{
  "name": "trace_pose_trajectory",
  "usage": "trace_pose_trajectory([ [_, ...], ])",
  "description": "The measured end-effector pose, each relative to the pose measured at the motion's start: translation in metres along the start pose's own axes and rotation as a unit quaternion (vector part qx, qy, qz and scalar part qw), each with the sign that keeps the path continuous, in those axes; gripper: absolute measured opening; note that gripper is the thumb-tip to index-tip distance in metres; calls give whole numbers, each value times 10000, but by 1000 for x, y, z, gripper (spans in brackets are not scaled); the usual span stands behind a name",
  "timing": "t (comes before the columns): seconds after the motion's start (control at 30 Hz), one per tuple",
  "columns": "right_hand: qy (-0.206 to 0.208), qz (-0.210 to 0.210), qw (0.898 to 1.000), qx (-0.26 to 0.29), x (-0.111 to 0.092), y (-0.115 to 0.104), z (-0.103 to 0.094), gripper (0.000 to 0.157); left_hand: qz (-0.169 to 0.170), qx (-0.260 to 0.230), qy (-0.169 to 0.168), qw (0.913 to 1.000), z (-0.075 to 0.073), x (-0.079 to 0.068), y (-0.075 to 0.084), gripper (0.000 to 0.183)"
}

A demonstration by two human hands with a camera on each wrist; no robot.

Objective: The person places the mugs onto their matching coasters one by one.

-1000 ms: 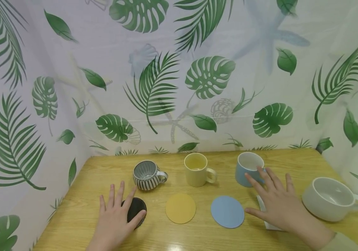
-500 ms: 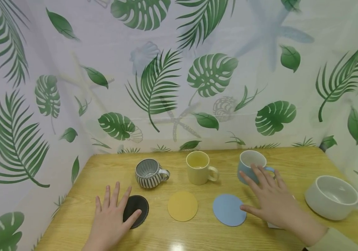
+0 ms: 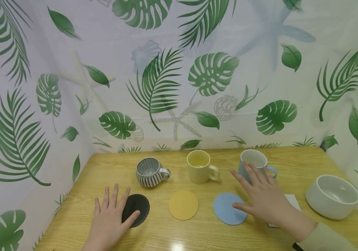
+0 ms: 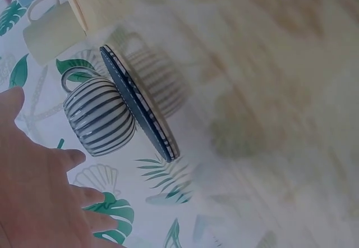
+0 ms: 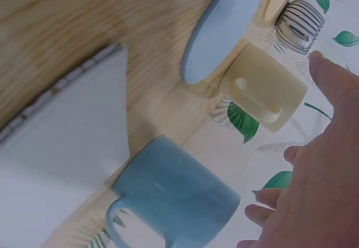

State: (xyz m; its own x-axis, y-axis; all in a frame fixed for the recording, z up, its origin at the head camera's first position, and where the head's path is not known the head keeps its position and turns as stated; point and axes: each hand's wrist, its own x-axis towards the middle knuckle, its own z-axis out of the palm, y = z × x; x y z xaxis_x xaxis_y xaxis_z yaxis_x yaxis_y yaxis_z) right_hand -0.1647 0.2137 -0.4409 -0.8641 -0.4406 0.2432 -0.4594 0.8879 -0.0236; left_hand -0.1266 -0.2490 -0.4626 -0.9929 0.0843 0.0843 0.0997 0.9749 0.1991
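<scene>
My left hand point(image 3: 110, 216) hovers with fingers spread beside the round black coaster point(image 3: 139, 207), its thumb covering part of it. Behind that stands a striped mug point(image 3: 150, 177). In the middle, a yellow mug point(image 3: 198, 173) stands behind a round yellow coaster point(image 3: 183, 205). My right hand point(image 3: 265, 198) is raised with fingers apart, holding nothing. In the head view it overlaps the light blue mug point(image 3: 254, 157) and its thumb crosses the round blue coaster point(image 3: 224, 211). The right wrist view shows this hand apart from the blue mug point(image 5: 174, 189).
A white square coaster point(image 3: 293, 201), partly hidden by my right hand, lies on the wooden table point(image 3: 166, 238). At the right is a wide white mug point(image 3: 326, 205) with its handle to the right. A leaf-printed cloth point(image 3: 172, 87) hangs behind and at both sides.
My right hand has moved left, uncovering the blue mug's handle and more of the white coaster. The left hand has shifted slightly left off the black coaster. No mug has moved.
</scene>
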Motion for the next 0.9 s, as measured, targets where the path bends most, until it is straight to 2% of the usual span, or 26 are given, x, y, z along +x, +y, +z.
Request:
trace_pose_trajectory([
  [0.33,40,-200,9996,-171,9,-7,4,99,117,9,2,9999,4,-1,-5,82],
  [0.47,139,-309,9994,-113,12,-10,6,99,155,-12,16,9999,4,-2,-8,81],
  [0.9,-73,-255,9995,181,25,-22,5,96,148,135,-86,9998,5,-7,-22,79],
])
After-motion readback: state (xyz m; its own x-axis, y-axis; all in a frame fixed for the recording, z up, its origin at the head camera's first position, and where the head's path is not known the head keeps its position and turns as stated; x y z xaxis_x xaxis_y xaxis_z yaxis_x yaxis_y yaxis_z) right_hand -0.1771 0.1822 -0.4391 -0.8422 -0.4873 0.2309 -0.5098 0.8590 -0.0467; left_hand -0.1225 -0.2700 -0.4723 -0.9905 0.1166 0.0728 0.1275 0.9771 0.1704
